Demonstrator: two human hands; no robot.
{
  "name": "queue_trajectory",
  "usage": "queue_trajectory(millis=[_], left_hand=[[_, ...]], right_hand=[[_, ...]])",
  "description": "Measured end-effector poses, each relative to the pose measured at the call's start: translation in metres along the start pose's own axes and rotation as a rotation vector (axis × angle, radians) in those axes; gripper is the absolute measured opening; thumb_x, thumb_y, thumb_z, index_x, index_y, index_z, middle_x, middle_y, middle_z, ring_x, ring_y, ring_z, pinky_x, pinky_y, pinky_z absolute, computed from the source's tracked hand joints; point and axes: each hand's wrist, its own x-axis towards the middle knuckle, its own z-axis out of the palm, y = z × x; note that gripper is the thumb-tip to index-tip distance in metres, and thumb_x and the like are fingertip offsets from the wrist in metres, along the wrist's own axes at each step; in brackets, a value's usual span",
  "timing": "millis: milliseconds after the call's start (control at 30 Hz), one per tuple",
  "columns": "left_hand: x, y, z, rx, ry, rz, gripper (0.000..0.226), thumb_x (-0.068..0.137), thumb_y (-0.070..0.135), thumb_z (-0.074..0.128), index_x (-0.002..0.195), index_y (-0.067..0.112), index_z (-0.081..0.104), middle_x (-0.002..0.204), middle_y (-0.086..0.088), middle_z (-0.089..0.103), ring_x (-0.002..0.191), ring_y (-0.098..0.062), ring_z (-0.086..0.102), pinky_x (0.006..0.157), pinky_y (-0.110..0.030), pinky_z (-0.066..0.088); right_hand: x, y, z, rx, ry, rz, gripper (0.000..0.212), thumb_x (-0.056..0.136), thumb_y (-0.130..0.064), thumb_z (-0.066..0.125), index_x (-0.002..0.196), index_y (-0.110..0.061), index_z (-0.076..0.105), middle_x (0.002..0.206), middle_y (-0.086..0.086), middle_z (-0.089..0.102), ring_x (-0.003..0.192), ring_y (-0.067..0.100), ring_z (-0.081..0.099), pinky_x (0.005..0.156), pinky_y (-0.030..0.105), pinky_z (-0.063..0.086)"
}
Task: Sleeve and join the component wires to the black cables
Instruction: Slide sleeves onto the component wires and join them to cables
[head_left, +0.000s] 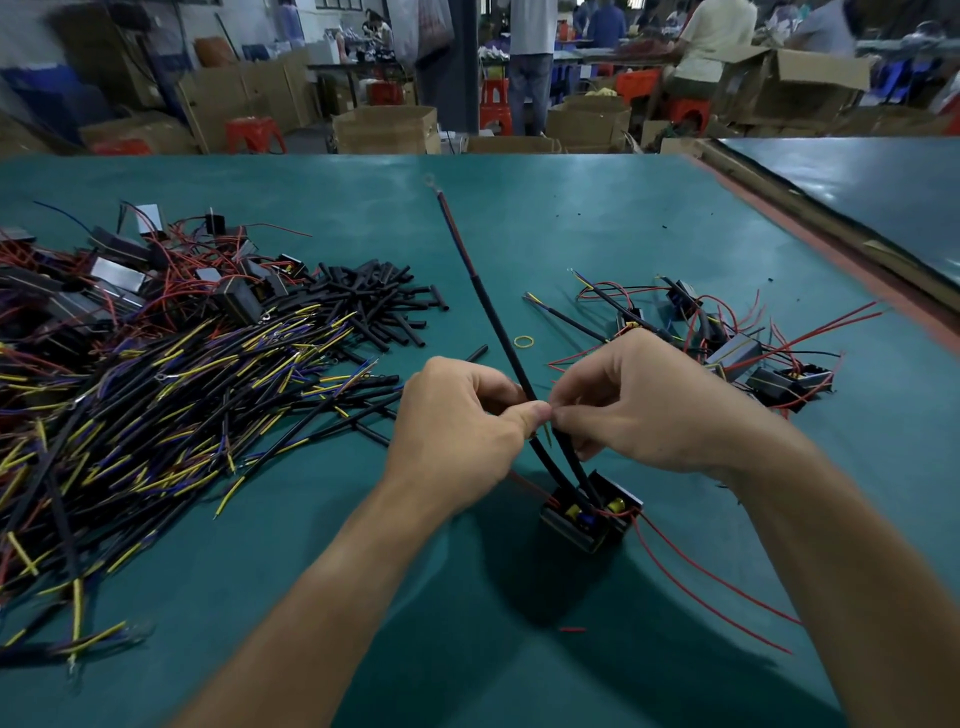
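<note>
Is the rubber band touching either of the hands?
No, the rubber band lies alone on the table, beyond the left hand and the right hand.

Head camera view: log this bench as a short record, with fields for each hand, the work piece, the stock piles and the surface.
left hand: pinches the long black cable
right hand: pinches a shorter black sleeve
work piece: black component on the mat below both hands, red wires trailing right
left stock: pile of black cables with yellow and blue ends; cut black sleeves behind it
right stock: components with red wires
loose item: yellow rubber band
surface: green mat
</note>
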Motion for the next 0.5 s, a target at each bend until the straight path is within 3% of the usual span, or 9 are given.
queue_trajectory(millis=[200, 400, 500], left_hand=[[0.0017, -0.0016, -0.0045, -0.05, -0.036, 0.008, 0.019, 0.078, 0.022, 0.082, 0.062, 0.018, 0.072, 0.05, 0.012, 0.064, 0.038, 0.004, 0.049, 0.043, -0.011, 0.036], [0.0024, -0.0014, -0.0039, -0.084, -0.088, -0.021, 0.023, 0.079, 0.022, 0.081, 0.059, 0.015, 0.07, 0.047, 0.01, 0.061, 0.038, 0.0, 0.047, 0.044, -0.014, 0.035], [0.0028, -0.0007, -0.0045, -0.073, -0.124, -0.031, 0.027, 0.081, 0.024, 0.078, 0.057, 0.015, 0.069, 0.043, 0.009, 0.057, 0.04, -0.004, 0.046, 0.046, -0.018, 0.037]], right_hand=[[0.0018, 0.0022, 0.0036, 0.203, -0.037, 0.035, 0.007, 0.085, 0.0, 0.072, 0.078, 0.0, 0.075, 0.064, 0.009, 0.071, 0.057, 0.015, 0.066, 0.063, 0.028, 0.061], [0.0019, 0.0036, 0.0037, 0.073, -0.06, 0.033, 0.017, 0.088, -0.013, 0.072, 0.072, -0.006, 0.072, 0.059, 0.004, 0.067, 0.054, 0.013, 0.061, 0.061, 0.033, 0.055], [0.0011, 0.0023, 0.0033, -0.02, -0.102, 0.028, 0.019, 0.093, -0.017, 0.065, 0.075, -0.01, 0.069, 0.062, 0.004, 0.063, 0.058, 0.015, 0.055, 0.062, 0.043, 0.052]])
